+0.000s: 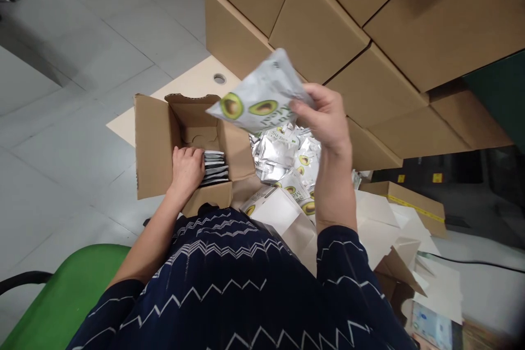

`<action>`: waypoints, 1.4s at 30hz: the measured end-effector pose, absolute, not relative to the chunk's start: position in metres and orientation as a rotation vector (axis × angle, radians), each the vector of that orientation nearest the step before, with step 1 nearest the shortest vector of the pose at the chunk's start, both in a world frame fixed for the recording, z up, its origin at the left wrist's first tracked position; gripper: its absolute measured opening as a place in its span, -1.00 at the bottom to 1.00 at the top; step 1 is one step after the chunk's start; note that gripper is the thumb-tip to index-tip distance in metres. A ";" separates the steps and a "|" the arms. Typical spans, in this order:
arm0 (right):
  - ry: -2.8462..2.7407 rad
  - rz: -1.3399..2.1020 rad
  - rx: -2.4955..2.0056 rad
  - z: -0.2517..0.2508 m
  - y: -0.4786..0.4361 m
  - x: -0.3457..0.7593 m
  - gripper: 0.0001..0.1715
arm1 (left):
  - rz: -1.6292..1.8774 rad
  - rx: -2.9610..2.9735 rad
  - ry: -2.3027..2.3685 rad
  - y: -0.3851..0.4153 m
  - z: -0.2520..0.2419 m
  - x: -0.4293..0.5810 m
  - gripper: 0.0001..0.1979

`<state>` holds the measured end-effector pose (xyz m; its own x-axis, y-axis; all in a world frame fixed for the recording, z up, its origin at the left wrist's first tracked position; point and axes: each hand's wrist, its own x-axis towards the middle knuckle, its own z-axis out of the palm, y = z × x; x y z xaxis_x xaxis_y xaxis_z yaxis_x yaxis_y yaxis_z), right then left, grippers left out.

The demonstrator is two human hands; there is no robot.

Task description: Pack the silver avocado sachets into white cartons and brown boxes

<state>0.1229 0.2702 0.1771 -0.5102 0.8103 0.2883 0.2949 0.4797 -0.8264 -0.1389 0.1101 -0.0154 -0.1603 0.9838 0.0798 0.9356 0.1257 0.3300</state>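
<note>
My right hand (pixel 324 117) pinches a silver-white foil pouch (pixel 262 98) printed with avocado halves by its right corner. It holds the pouch tilted in the air, above and to the right of an open cardboard box (pixel 152 145). Inside that box, several flat foil pouches (pixel 215 168) stand in a tight row. My left hand (pixel 188 167) reaches into the box with bent fingers against the left end of this row; its fingertips are hidden. A heap of loose foil pouches (pixel 279 150) lies right of the box, below the raised pouch.
Large closed cartons (pixel 320 27) are stacked along the back and right. White folded cartons (pixel 287 213) lie near my body, with more paperboard (pixel 377 213) and a black cable (pixel 471 261) to the right. A green chair (pixel 82 290) stands at lower left.
</note>
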 end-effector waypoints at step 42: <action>-3.176 1.065 -0.750 0.046 0.258 -0.051 -0.66 | 0.607 1.851 2.219 0.110 -0.021 -0.138 -0.46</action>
